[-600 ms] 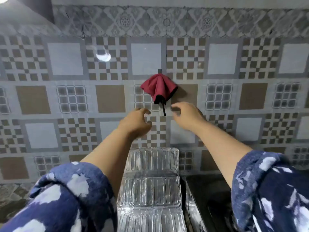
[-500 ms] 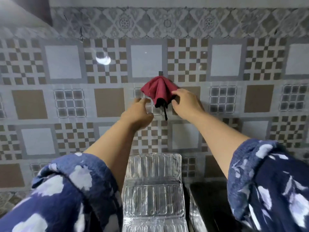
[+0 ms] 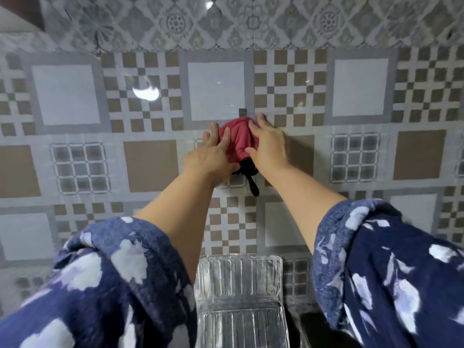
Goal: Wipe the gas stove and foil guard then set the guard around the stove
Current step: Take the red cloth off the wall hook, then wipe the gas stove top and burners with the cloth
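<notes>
Two bare hands reach up to a red cloth (image 3: 237,141) that hangs from a small grey hook (image 3: 243,112) on the patterned tile wall (image 3: 361,91). We see the left hand (image 3: 212,159) pressed against the cloth's left side, fingers spread and laid flat over the fabric rather than curled shut. The right hand (image 3: 270,146) covers the cloth's right side in the same way, fingers extended, tips near the hook. Whether the thumbs have closed behind the fabric we cannot tell. A black edge and a short black loop (image 3: 253,188) dangle below the cloth between the wrists. Both arms wear blue sleeves (image 3: 391,267) with pale blotches, pushed back from the forearms. Directly below, between the arms, the ribbed foil guard (image 3: 239,297) leans upright against the wall, shiny and untouched. The gas stove (image 3: 307,322) shows only as a dark sliver at its lower right. We judge the step in hand to be fetching the cloth for wiping. To do it well, we would gather the fabric between both hands, lift it up and off the hook instead of pulling down, and keep the dangling loop from snagging. The elbows should stay clear of the guard, which looks light and easily tipped.
</notes>
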